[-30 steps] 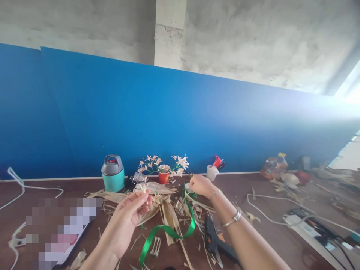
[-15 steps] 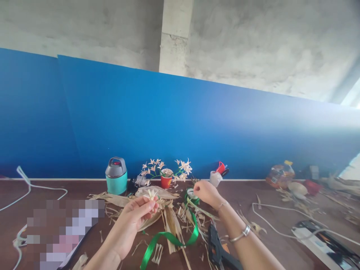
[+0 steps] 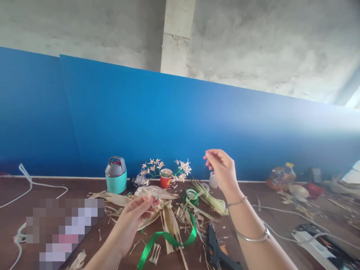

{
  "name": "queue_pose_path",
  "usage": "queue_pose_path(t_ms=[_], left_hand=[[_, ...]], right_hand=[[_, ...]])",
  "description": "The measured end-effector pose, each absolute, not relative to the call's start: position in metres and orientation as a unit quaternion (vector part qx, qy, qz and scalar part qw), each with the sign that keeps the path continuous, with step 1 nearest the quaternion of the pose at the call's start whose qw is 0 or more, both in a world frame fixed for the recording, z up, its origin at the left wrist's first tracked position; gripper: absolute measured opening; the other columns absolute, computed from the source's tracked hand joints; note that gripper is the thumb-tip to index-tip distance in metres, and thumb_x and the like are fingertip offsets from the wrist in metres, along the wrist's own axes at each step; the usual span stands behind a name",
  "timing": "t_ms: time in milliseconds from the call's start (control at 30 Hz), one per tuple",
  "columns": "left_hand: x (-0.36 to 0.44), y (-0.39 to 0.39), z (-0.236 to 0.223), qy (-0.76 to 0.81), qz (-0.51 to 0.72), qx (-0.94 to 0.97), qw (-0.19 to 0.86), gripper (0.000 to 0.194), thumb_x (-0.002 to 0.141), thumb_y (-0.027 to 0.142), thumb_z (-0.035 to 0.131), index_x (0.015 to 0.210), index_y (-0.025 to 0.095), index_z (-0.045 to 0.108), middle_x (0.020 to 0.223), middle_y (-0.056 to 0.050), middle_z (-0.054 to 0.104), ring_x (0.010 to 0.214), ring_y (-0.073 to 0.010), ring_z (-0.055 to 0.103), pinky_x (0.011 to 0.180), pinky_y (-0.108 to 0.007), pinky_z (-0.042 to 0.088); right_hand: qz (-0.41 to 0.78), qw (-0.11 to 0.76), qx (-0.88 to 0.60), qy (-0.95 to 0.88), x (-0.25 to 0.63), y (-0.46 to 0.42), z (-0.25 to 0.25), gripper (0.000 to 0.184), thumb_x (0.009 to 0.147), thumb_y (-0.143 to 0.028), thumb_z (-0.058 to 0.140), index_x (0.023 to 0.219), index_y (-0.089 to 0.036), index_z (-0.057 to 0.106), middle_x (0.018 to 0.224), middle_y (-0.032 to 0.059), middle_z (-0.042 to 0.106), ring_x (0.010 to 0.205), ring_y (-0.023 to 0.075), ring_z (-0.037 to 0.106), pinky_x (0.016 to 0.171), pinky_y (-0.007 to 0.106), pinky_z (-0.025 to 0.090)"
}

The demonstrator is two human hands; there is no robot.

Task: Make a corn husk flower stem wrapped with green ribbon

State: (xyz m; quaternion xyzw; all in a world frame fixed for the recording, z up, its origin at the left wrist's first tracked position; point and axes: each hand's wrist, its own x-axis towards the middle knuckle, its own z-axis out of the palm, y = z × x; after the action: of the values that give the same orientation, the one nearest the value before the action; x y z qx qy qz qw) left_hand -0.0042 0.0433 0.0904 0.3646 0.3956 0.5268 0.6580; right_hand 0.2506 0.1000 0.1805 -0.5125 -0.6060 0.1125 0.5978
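Note:
My left hand (image 3: 135, 217) is closed in a pinch on a small pale husk flower (image 3: 156, 204), held low over a pile of dried corn husks (image 3: 168, 217). My right hand (image 3: 222, 168) is raised above the table with thumb and finger pinched on something thin and dark that I cannot make out. Below it lie a roll of green ribbon (image 3: 192, 195), a loose green ribbon strip (image 3: 168, 240) and a bundle of pale strips (image 3: 210, 198).
A black glue gun (image 3: 215, 251) lies near my right forearm. A teal container (image 3: 116, 175), a red cup of husk flowers (image 3: 165, 176) and a white cup (image 3: 213, 180) stand by the blue wall. White cables (image 3: 281, 213) and a power strip (image 3: 317, 240) lie at right.
My right hand has lifted up and to the right from the green ribbon roll, pinching something thin. My left hand has stayed put with the flower.

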Motion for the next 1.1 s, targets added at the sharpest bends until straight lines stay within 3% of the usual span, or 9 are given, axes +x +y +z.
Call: queue_pose_path(t_ms=[100,233,300,367,433,533,867,967,1100], left_hand=[[-0.001,0.037,0.097,0.393,0.528,0.382,0.649,0.026,0.058,0.042,0.081,0.062,0.019,0.07,0.094,-0.009,0.073,0.108,-0.0247,0.057,0.083,-0.026,0.044],[0.006,0.026,0.099,0.346,0.501,0.39,0.69,0.026,0.053,0.039,0.085,0.07,0.022,0.073,0.108,-0.009,0.07,0.117,-0.0277,0.052,0.097,-0.034,0.039],[0.011,0.022,0.096,0.316,0.484,0.4,0.712,0.026,0.055,0.038,0.084,0.072,0.021,0.073,0.107,-0.009,0.07,0.106,-0.0268,0.059,0.092,-0.034,0.042],[0.015,0.021,0.093,0.324,0.472,0.41,0.71,0.027,0.057,0.039,0.083,0.07,0.018,0.072,0.089,-0.008,0.072,0.076,-0.0198,0.064,0.072,-0.029,0.047],[0.018,0.022,0.089,0.358,0.465,0.418,0.694,0.029,0.06,0.043,0.08,0.066,0.016,0.07,0.061,-0.001,0.064,0.045,-0.0082,0.045,0.045,-0.021,0.034],[0.02,0.025,0.084,0.385,0.47,0.417,0.676,0.033,0.059,0.045,0.079,0.061,0.016,0.065,0.048,0.005,0.048,0.041,-0.0047,0.024,0.041,-0.02,0.014],[0.01,0.028,0.087,0.397,0.425,0.44,0.685,0.037,0.058,0.049,0.079,0.059,0.015,0.062,0.048,0.007,0.037,0.044,-0.0053,0.016,0.042,-0.023,0.008],[0.003,0.031,0.088,0.383,0.392,0.446,0.708,0.036,0.06,0.048,0.078,0.062,0.014,0.064,0.051,0.005,0.044,0.043,-0.0045,0.014,0.042,-0.023,0.006],[-0.004,0.036,0.088,0.387,0.374,0.427,0.727,0.034,0.065,0.045,0.076,0.061,0.014,0.064,0.048,0.006,0.04,0.043,-0.004,0.01,0.042,-0.023,0.004]], right_hand=[[0.227,0.733,-0.389,-0.511,0.237,0.091,0.196,0.017,0.075,-0.033,0.066,0.08,-0.018,0.061,0.071,0.0008,0.06,0.055,0.0098,0.05,0.048,0.023,0.038],[0.357,0.749,-0.323,-0.455,0.216,0.086,0.185,0.016,0.071,-0.031,0.071,0.076,-0.018,0.061,0.068,-0.0004,0.059,0.053,0.0085,0.047,0.049,0.021,0.039],[0.398,0.749,-0.313,-0.428,0.206,0.086,0.167,0.018,0.07,-0.032,0.072,0.076,-0.019,0.062,0.067,-0.0006,0.058,0.056,0.0095,0.049,0.051,0.022,0.042],[0.42,0.746,-0.321,-0.407,0.199,0.086,0.147,0.021,0.068,-0.034,0.074,0.076,-0.019,0.062,0.068,0.0,0.058,0.058,0.0114,0.051,0.052,0.023,0.044],[0.435,0.733,-0.336,-0.401,0.193,0.083,0.129,0.024,0.067,-0.037,0.074,0.074,-0.019,0.062,0.068,0.0009,0.06,0.056,0.0122,0.052,0.052,0.024,0.044],[0.453,0.7,-0.372,-0.409,0.188,0.076,0.113,0.026,0.068,-0.04,0.073,0.075,-0.017,0.064,0.068,0.0014,0.062,0.053,0.0113,0.051,0.049,0.023,0.041],[0.401,0.648,-0.426,-0.487,0.189,0.065,0.105,0.037,0.077,-0.053,0.061,0.077,-0.017,0.068,0.065,0.0021,0.06,0.054,0.0136,0.051,0.051,0.025,0.043],[0.348,0.61,-0.47,-0.534,0.199,0.071,0.098,0.041,0.079,-0.056,0.057,0.069,-0.016,0.063,0.06,0.0013,0.055,0.052,0.0134,0.048,0.047,0.024,0.038],[0.219,0.575,-0.535,-0.578,0.21,0.077,0.089,0.044,0.086,-0.054,0.044,0.066,-0.017,0.057,0.056,-0.0008,0.049,0.053,0.0132,0.044,0.049,0.024,0.034]])
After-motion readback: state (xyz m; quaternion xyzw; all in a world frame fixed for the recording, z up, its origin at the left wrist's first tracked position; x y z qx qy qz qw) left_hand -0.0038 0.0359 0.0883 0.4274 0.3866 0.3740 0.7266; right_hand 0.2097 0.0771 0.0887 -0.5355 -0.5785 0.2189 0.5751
